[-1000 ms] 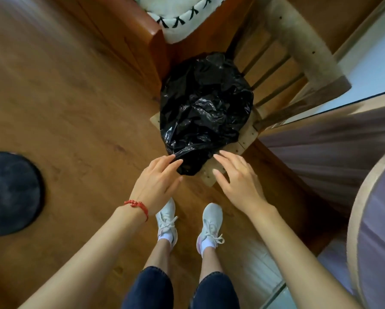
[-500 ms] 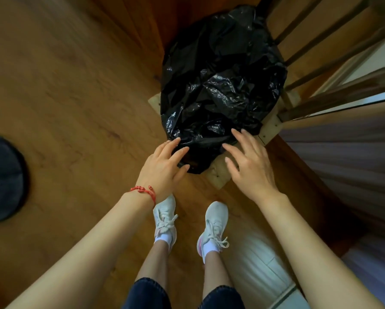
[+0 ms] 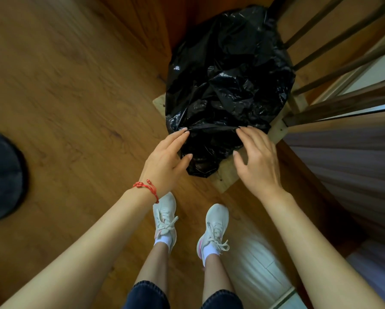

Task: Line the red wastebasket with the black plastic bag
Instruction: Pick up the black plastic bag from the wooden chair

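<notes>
The black plastic bag (image 3: pixel 227 74) is draped in crinkled folds over a rounded shape and hangs down its near side. No red of the wastebasket shows under it. My left hand (image 3: pixel 167 161), with a red bead bracelet at the wrist, has its fingertips on a taut fold at the bag's near edge and its thumb against the plastic below. My right hand (image 3: pixel 258 161) touches the same fold from the right, with fingers spread and thumb apart. Neither hand has plastic closed inside it.
The covered shape stands on a pale wooden board (image 3: pixel 226 178) on the brown wood floor. Dark wooden slats (image 3: pixel 320 63) rise at the right, with a pleated curtain (image 3: pixel 343 166) below them. A dark round object (image 3: pixel 2 175) lies at the left. My white shoes (image 3: pixel 164 219) stand just behind the hands.
The view has closed in on the bag. Both hands moved forward from short of the bag onto its near edge, and a taut fold now runs between their fingertips.
</notes>
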Demonstrator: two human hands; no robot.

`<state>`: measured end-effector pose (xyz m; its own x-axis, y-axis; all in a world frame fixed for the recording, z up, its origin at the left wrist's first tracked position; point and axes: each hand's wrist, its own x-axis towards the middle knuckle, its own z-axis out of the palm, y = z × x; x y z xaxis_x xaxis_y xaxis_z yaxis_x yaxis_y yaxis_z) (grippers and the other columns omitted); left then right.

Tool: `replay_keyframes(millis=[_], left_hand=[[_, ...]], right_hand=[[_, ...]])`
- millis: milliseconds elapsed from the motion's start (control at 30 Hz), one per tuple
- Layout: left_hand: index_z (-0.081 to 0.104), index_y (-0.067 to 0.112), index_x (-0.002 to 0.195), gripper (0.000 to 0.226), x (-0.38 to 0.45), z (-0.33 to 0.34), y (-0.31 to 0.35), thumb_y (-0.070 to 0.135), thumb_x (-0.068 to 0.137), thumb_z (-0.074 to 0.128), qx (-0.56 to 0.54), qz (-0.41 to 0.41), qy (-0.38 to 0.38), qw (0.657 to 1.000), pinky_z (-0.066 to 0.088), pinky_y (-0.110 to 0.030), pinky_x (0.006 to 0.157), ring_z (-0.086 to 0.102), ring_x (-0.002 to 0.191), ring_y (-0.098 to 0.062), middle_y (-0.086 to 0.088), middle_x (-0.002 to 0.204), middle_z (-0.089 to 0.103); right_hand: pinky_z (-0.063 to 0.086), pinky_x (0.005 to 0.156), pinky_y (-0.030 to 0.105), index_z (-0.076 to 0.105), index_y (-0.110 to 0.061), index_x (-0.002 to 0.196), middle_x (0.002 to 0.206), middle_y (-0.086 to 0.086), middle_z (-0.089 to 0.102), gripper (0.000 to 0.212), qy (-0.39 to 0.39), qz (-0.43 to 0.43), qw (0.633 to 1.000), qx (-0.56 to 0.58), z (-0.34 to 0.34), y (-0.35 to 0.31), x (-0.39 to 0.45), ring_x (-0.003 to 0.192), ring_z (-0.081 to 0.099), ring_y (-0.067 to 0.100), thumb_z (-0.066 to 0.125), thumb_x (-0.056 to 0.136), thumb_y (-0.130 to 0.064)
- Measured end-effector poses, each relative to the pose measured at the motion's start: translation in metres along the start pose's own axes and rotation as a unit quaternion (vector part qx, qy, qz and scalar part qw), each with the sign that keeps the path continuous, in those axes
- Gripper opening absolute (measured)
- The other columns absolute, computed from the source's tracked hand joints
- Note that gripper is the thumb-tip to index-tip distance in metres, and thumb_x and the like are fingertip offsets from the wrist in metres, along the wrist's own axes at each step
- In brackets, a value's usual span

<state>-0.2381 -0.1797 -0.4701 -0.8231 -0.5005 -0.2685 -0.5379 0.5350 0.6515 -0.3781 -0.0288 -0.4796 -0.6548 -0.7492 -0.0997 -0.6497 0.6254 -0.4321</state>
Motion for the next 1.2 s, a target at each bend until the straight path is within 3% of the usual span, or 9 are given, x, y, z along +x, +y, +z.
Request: replay_keyframes(millis=[100,233,367,500,733,1100,1200], left_hand=[[0.047,0.005,0.13,0.048,0.005,-0.007,0.004,0.014,0.084,0.058,-0.032,0.014,0.053,0.998,0.032,-0.012,0.101,0.045,0.122,-0.013,-0.008,0.134,0.05],[0.05,0.005,0.128,0.048,0.019,-0.019,0.007,0.012,0.082,0.061,-0.079,0.011,0.114,0.99,0.047,-0.026,0.094,0.052,0.117,-0.014,-0.008,0.13,0.053],[0.052,0.004,0.125,0.049,0.037,-0.031,0.013,0.012,0.078,0.065,-0.121,0.003,0.159,0.98,0.051,-0.018,0.083,0.057,0.094,-0.007,-0.002,0.124,0.053],[0.056,0.005,0.122,0.05,0.053,-0.041,0.017,0.021,0.076,0.067,-0.118,-0.004,0.186,0.975,0.051,-0.016,0.08,0.059,0.087,-0.012,0.0,0.119,0.056],[0.053,0.01,0.125,0.055,0.058,-0.058,0.023,0.003,0.074,0.07,-0.16,-0.045,0.185,0.969,0.052,-0.018,0.077,0.064,0.076,-0.02,0.002,0.121,0.055],[0.054,0.012,0.125,0.058,0.038,-0.093,0.042,-0.001,0.071,0.071,-0.228,-0.076,0.153,0.959,0.054,-0.032,0.081,0.063,0.081,-0.03,0.001,0.12,0.058],[0.054,0.01,0.124,0.058,0.033,-0.109,0.052,-0.002,0.071,0.071,-0.248,-0.08,0.15,0.954,0.053,-0.024,0.078,0.06,0.079,-0.027,0.001,0.119,0.059]], right_hand=[[0.033,0.102,0.038,0.052,-0.003,0.124,0.124,0.013,0.058,0.046,0.033,-0.011,0.999,0.023,-0.009,-0.007,0.009,0.121,0.047,0.027,0.058,0.078,-0.01],[0.039,0.102,0.042,0.052,-0.003,0.124,0.124,0.013,0.058,0.048,0.072,-0.039,0.996,0.038,-0.021,-0.015,0.029,0.121,0.047,0.026,0.06,0.077,-0.009],[0.038,0.102,0.039,0.052,-0.003,0.124,0.125,0.012,0.058,0.046,0.102,-0.053,0.992,0.047,-0.03,-0.022,0.053,0.122,0.046,0.024,0.059,0.079,-0.01],[0.037,0.103,0.037,0.052,-0.003,0.124,0.124,0.011,0.058,0.046,0.124,-0.059,0.989,0.052,-0.035,-0.029,0.07,0.122,0.045,0.021,0.06,0.079,-0.009],[0.035,0.105,0.036,0.053,-0.003,0.125,0.127,0.009,0.057,0.047,0.124,-0.058,0.988,0.069,-0.038,-0.039,0.065,0.124,0.045,0.021,0.06,0.079,-0.009],[0.035,0.105,0.039,0.056,-0.007,0.121,0.129,0.01,0.055,0.042,0.131,0.006,0.985,0.115,-0.057,-0.041,0.029,0.126,0.042,0.02,0.06,0.079,-0.006],[0.036,0.105,0.039,0.059,-0.01,0.118,0.13,0.01,0.054,0.037,0.128,0.011,0.984,0.12,-0.066,-0.044,0.023,0.126,0.042,0.021,0.058,0.081,-0.012]])
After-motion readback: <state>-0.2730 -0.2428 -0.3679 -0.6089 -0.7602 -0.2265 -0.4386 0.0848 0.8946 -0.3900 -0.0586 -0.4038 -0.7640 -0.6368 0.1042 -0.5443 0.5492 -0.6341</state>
